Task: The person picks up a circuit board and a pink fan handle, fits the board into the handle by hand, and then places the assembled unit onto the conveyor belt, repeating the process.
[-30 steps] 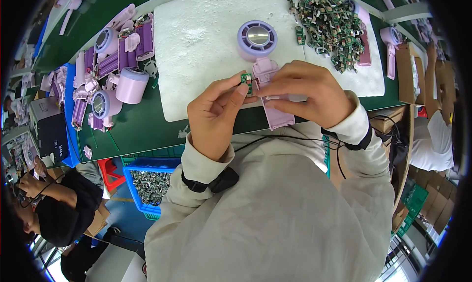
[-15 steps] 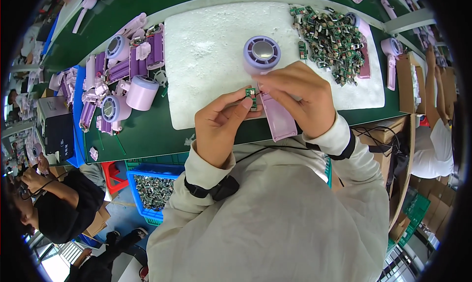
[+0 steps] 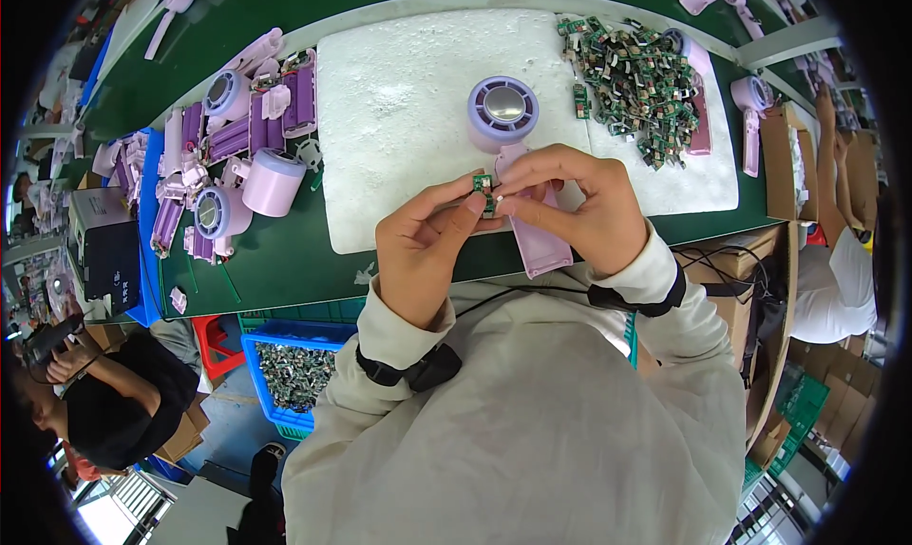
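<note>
My left hand (image 3: 425, 241) is closed, pinching a small green circuit board (image 3: 484, 184) upright between thumb and fingers. Just right of it, my right hand (image 3: 594, 203) has thumb and forefinger brought together at a tiny white connector (image 3: 499, 198) beside the board's edge; its wire is too small to make out. Under my right hand lies a pink and lilac handheld fan (image 3: 503, 117). Its round head points away from me, and its open handle shell (image 3: 544, 246) stretches toward me, partly covered by my fingers.
A white foam sheet (image 3: 399, 98) lies on the green table. A heap of circuit boards (image 3: 636, 89) sits at its far right. Fan parts and purple shells (image 3: 242, 132) are piled at left. A blue crate (image 3: 294, 369) of boards stands below the table edge. Other people sit nearby.
My right hand has shifted from above the handle's top down to the board's right edge, its thumb and forefinger now at the connector. My left hand stays with the board.
</note>
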Motion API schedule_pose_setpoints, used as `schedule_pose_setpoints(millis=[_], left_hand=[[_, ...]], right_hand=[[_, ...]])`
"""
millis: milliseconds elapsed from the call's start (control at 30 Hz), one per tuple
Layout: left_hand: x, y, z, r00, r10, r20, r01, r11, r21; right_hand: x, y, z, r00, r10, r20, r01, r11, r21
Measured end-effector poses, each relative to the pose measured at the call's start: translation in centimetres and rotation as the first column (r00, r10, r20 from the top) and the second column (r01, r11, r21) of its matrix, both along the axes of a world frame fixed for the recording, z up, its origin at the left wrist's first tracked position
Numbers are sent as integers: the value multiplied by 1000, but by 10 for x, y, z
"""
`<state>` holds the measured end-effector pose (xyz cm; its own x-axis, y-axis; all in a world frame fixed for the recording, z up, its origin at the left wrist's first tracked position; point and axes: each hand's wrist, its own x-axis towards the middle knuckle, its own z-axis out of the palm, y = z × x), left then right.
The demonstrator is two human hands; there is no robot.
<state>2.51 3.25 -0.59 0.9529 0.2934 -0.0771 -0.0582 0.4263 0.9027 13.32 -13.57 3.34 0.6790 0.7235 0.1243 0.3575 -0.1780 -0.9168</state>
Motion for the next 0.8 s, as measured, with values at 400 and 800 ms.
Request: schedule_pose_setpoints(millis=[400, 800], left_hand=[[-1, -1, -4, 999, -49, 23, 48, 998, 47], [-3, -13, -9, 987, 73, 142, -113, 949, 293]], right_hand=[[3, 0, 0, 995, 19, 100, -19, 1000, 5], [-4, 4, 3, 977, -153, 150, 155, 988, -3]])
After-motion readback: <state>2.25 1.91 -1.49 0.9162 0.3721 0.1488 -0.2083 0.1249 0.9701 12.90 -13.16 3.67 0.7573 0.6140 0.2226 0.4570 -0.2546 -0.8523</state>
